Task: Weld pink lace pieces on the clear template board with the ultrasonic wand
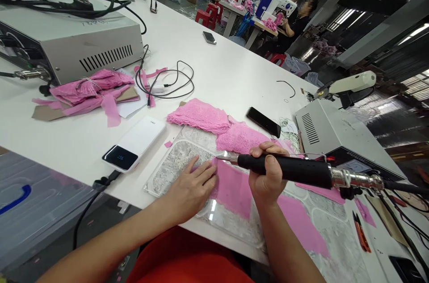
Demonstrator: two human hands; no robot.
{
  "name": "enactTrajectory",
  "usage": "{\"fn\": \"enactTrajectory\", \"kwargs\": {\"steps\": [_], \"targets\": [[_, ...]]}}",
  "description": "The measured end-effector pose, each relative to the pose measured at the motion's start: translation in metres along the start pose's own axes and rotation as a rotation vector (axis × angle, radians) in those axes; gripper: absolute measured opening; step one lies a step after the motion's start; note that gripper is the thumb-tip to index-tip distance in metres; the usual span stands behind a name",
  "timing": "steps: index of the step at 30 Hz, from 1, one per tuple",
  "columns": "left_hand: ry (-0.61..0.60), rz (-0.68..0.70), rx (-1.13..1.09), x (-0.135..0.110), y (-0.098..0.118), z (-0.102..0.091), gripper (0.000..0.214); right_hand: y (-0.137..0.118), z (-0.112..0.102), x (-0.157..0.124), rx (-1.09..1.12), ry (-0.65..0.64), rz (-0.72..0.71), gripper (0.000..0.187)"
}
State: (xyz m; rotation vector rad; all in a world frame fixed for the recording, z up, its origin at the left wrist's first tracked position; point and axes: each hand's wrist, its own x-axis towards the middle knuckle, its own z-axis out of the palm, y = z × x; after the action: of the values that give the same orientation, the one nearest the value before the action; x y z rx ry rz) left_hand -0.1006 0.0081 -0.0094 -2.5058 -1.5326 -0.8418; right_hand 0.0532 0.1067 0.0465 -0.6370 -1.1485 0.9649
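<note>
Near left hand (192, 189), power bank (147, 138), lit digits (119, 157)

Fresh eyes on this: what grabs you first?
The black tool in the right hand, its metal tip close to the left hand. Then the vivid pink: flat cloth between the hands, lace piles just beyond. A big grey box stands at far left.

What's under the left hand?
Around the left hand, a grey-mottled board shows, and a pink fabric piece shows by its fingertips. How far the fabric reaches beneath the fingers and palm is covered, so I can't tell.
</note>
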Motion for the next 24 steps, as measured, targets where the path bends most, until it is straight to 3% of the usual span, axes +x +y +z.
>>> {"fn": "enactTrajectory", "kwargs": {"steps": [11,18,24], "targets": [[0.051,0.024,-0.012,0.002,-0.004,-0.004,0.024,-0.008,0.0,0.007,0.016,0.043,0.0,0.012],[0.08,0.1,-0.058,0.012,0.017,-0.002,0.022,-0.041,-0.052,0.015,0.004,0.141,-0.05,0.009],[0.058,0.166,-0.145,0.027,0.055,0.014,0.023,-0.04,-0.084,0.011,-0.052,0.231,-0.06,0.007]]}}
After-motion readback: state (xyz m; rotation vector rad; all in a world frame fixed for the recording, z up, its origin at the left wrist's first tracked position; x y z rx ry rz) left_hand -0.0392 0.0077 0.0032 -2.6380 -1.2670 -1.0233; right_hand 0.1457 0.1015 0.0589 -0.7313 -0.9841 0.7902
